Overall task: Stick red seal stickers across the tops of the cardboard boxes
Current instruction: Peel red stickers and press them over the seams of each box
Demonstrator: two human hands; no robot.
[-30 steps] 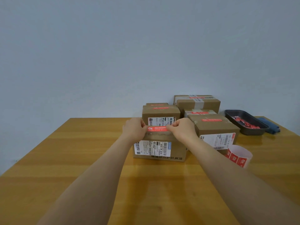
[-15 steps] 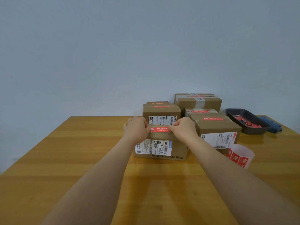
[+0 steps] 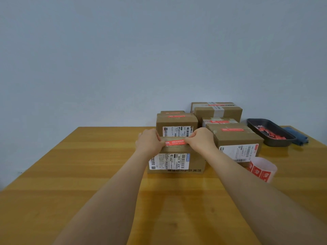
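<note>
We pinch a red seal sticker [image 3: 175, 142] by its two ends, left hand [image 3: 149, 142] and right hand [image 3: 200, 140], holding it stretched level across the top of the nearest cardboard box [image 3: 177, 160]. Behind and to the right stand further boxes [image 3: 234, 138] already bearing red seals. A sticker roll [image 3: 261, 169], a dark tray [image 3: 270, 132] and a blue cloth [image 3: 298, 137] lie on the wooden table [image 3: 88, 174].

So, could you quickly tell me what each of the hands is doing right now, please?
Left hand: pinching the left end of the red seal sticker.
Right hand: pinching the sticker's right end.
</note>
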